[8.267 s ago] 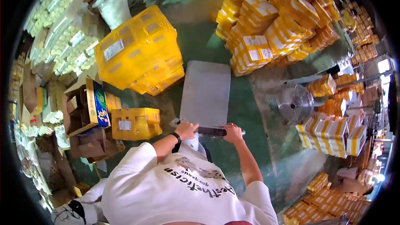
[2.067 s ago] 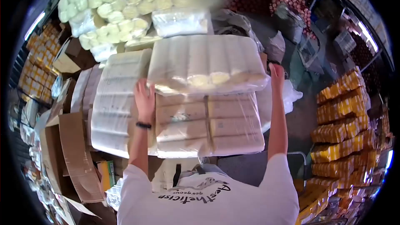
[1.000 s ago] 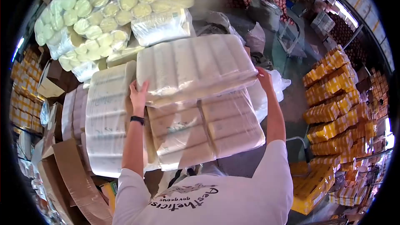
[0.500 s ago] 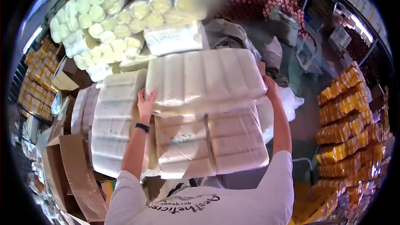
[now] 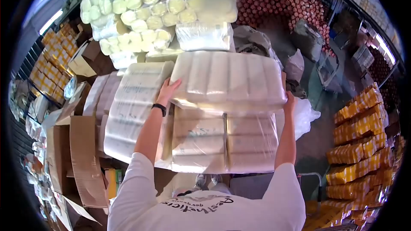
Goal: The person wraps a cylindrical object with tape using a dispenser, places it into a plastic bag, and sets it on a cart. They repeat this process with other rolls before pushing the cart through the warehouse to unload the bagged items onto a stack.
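At centre frame, the left hand (image 5: 168, 90) wraps the left end of the wrapped pack of rolls (image 5: 229, 79) and the right hand (image 5: 289, 101) clamps its right end, so both grips are closed on it. A second ago the pack was tilted; now it lies level above two wrapped bundles (image 5: 222, 141). I cannot tell whether it rests on them. Yellow boxes (image 5: 357, 145) stand at the right edge.

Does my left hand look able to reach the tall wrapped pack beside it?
Probably yes: the tall pack stands right beside the left hand, nothing between, but that hand is busy holding the top bundle.
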A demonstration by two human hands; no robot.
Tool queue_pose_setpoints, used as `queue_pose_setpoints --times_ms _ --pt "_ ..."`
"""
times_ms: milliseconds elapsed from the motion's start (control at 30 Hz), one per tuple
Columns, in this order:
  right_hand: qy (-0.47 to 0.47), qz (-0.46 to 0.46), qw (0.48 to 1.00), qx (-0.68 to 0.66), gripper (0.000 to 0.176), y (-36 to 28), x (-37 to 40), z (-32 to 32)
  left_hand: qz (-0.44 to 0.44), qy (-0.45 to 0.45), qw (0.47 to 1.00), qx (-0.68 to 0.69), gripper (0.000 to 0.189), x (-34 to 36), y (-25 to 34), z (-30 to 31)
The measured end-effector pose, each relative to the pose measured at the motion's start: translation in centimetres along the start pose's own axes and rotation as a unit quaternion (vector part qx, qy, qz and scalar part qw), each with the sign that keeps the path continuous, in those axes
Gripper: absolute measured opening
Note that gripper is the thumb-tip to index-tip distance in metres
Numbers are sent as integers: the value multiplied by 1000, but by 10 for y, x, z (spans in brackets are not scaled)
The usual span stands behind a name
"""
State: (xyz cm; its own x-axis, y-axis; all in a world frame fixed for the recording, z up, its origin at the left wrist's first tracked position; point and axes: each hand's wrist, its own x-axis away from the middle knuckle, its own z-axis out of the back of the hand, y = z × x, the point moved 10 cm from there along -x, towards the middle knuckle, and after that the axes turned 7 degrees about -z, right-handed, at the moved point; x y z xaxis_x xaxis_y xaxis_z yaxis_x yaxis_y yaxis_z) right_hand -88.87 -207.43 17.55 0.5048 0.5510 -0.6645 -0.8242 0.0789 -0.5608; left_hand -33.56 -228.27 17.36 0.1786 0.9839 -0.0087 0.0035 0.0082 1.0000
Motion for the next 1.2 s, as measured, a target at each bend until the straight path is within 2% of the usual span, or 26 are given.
queue_pose_setpoints --times_ms 100,167,233,267,300,367,433,467,600,667,700,733,767,800,833,867,900,933,967,1000,1033,1067,1100,1133,1167,1200 --pt "10 -45 998 31 21 -2 46 26 -1 -8 999 -42 67 -10 9 9" --pt "-10 -98 993 70 20 -56 79 66 13 20 998 -58 59 -25 -6 21" --pt "-16 -131 989 71 20 -75 124 86 50 32 997 -46 56 -18 -6 22" --pt "-13 -129 989 71 20 -94 144 101 -4 26 999 -31 52 -28 -6 23" --pt "-11 -125 989 72 20 -111 164 113 -22 61 996 -59 50 -37 -14 34" --pt "-13 -149 985 82 23 -130 208 130 -48 82 990 -100 58 -59 -32 44" --pt "0 -110 993 47 26 -179 229 152 -78 90 993 28 65 -42 -6 21" --pt "-21 -101 994 47 27 -193 237 154 -56 53 995 69 68 -62 -29 23" --pt "-75 -121 987 78 29 -214 259 154 -81 57 980 172 39 -72 -33 13" --pt "-80 -139 983 89 28 -203 261 147 -53 83 966 240 36 -76 -54 14" --pt "-64 -96 991 73 29 -211 248 149 -57 84 960 260 35 -85 -70 21" --pt "-78 -83 990 83 28 -207 245 146 -51 159 955 245 33 -60 -62 26" --pt "-87 -68 990 92 27 -199 240 145 -90 170 939 287 31 -41 -54 26" --pt "-82 -63 992 71 23 -189 230 149 -80 132 944 290 31 -26 -51 26" --pt "-76 -56 994 50 20 -176 217 155 -68 158 941 291 33 -5 -59 35" --pt "-78 -57 994 42 16 -159 205 159 -106 166 938 285 32 31 -41 33" --pt "-68 -56 996 11 11 -140 192 165 -60 243 949 192 45 68 -51 47" --pt "-114 -120 986 -26 6 -102 183 163 -62 288 940 174 63 113 -53 46" --pt "-127 -76 989 10 4 -83 168 163 -33 255 947 193 75 148 -61 40" --pt "-143 -65 987 44 9 -51 154 161 -27 265 947 182 70 189 -73 39" --pt "-170 -119 978 -9 14 -33 131 156 -21 275 946 171 66 230 -85 38" --pt "-151 -103 983 -2 19 10 121 142 15 309 942 126 49 266 -45 19" --pt "-183 -218 958 -35 18 53 111 130 111 244 960 79 37 296 -40 6" --pt "-161 -167 970 -68 12 53 92 126 126 182 973 67 39 316 -46 0" --pt "-145 -178 971 -65 7 65 84 121 137 117 982 60 42 334 -51 -10" --pt "-122 -169 972 -113 9 77 80 116 131 80 986 64 46 343 -48 -19"
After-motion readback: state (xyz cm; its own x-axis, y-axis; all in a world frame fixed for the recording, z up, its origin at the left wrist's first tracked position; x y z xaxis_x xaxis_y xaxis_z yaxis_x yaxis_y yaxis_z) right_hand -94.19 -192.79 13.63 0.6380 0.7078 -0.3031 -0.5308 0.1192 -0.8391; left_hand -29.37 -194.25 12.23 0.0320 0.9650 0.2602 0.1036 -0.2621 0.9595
